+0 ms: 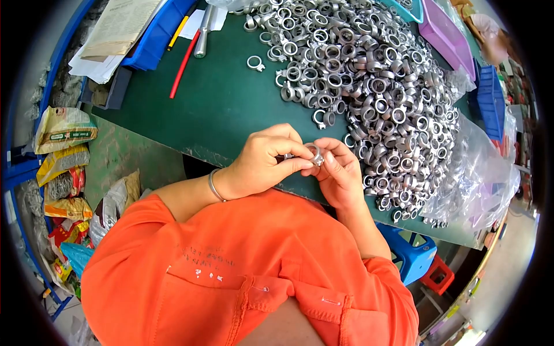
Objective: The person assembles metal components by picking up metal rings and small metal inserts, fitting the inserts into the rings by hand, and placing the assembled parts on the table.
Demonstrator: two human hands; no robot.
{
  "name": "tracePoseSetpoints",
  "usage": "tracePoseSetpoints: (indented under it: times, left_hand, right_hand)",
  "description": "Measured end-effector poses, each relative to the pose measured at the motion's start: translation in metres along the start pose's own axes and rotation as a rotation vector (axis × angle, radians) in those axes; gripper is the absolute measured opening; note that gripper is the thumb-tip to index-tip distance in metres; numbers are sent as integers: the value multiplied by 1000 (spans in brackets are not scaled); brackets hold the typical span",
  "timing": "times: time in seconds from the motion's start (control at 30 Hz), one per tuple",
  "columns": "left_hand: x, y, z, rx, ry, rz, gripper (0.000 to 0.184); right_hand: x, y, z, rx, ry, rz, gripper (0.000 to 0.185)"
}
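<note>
Close to the table's near edge, my two hands meet around one small metal ring with a lug [315, 153]. My left hand [262, 158], with a bangle on its wrist, pinches the ring from the left between thumb and forefinger. From the other side, my right hand [339, 172] grips it with thumb and fingers. Parts of the ring are hidden behind fingertips. A big heap of similar metal rings [378, 86] spreads just beyond and to the right of my hands. One loose ring [255, 63] lies apart on the green tabletop [213, 104].
A red stick [185, 68], a metal-handled tool [204, 33] and a blue bin [154, 37] are at the back left. At right are a pink tray [447, 36] and clear plastic bags [476, 179]. A blue stool [411, 254] stands below; sacks [66, 135] fill the left.
</note>
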State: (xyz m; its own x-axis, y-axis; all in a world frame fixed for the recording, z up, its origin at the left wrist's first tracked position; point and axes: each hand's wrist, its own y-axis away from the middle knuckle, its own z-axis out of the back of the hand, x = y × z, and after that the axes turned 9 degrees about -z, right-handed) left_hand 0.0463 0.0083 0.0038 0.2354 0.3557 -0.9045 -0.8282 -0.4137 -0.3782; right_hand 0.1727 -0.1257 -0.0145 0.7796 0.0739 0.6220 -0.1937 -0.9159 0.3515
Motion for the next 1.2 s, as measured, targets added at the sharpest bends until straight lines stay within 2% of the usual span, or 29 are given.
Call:
tracePoseSetpoints:
  times: [0.1,0.27,0.37,0.4,0.47,0.5,0.57,0.63,0.7,0.73,0.87,0.93,1.07,1.2]
  left_hand:
    - [-1,1,0,9,-6,14,15]
    - [1,1,1,-2,-50,-98,14]
    - [0,2,0,-54,-22,-37,13]
    - [-1,2,1,-55,-24,-39,13]
    - [-3,1,3,-63,65,225,10]
    - [-3,1,3,-65,64,223,10]
    - [-3,2,4,-24,280,463,10]
    - [-2,4,2,-26,314,418,11]
    - [-3,5,2,-29,350,374,12]
    - [-5,4,3,-15,332,364,12]
    - [-5,5,3,-13,317,365,11]
    - [-6,5,3,-16,326,359,11]
    - [-6,6,3,-9,328,329,11]
    - [-6,6,2,-8,296,312,11]
  right_hand:
    - [-1,-1,1,26,-28,-15,26]
    - [-2,-1,-1,39,-67,-34,31]
    - [-2,-1,-4,71,-109,-9,27]
    - [-6,-1,-2,35,-9,89,28]
    - [-10,-1,2,-45,155,259,30]
    - [-10,-1,1,-42,156,259,30]
    - [-13,1,-4,-119,449,464,28]
    - [-13,0,-8,-159,520,537,24]
    - [-12,-1,-6,-269,959,671,21]
    - [-10,-1,-11,-315,1032,702,21]
    - [-3,2,-20,-327,1159,724,22]
    - [-1,1,-20,-286,1273,803,25]
    - [-6,0,-16,-326,1298,830,25]
    - [-4,-1,-14,-367,1490,958,24]
